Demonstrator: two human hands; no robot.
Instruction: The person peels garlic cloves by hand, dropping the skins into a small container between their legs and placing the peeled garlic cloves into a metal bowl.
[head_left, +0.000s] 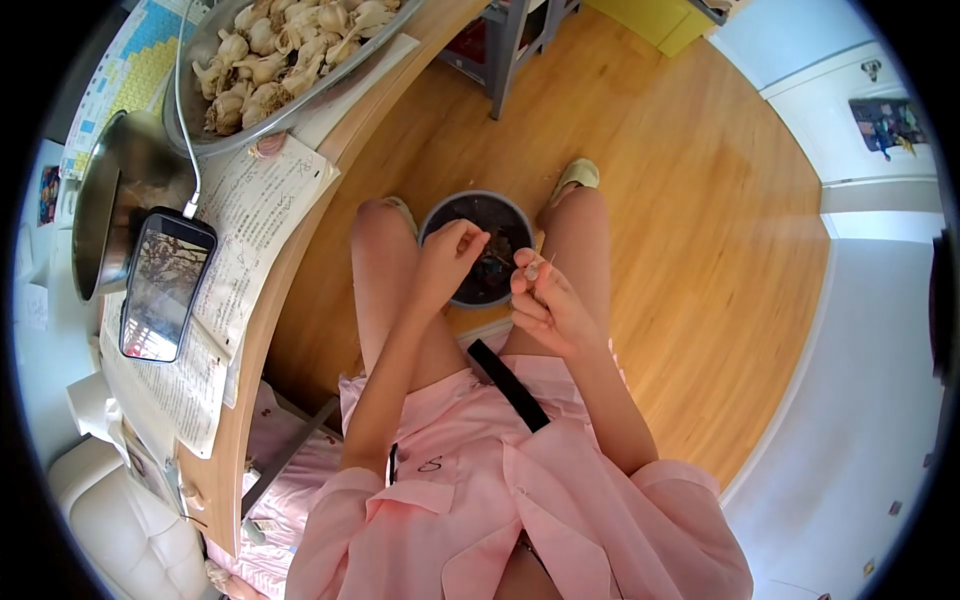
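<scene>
Both of my hands are held over a dark round bin (485,205) on the floor between my knees. My left hand (452,258) is closed, its fingertips pinched together over the bin's left side; what they hold, if anything, is too small to make out. On the right, my right hand (548,300) pinches a small pale garlic clove (532,271) between thumb and fingers, with a thin bit sticking up from it. Dark scraps lie inside the bin.
On the desk (262,320) at the left are a bowl of garlic bulbs (275,60), a metal pot (100,220), a phone (168,285) with a cable and printed papers (265,200). A grey stand (508,60) and yellow box (665,22) are beyond.
</scene>
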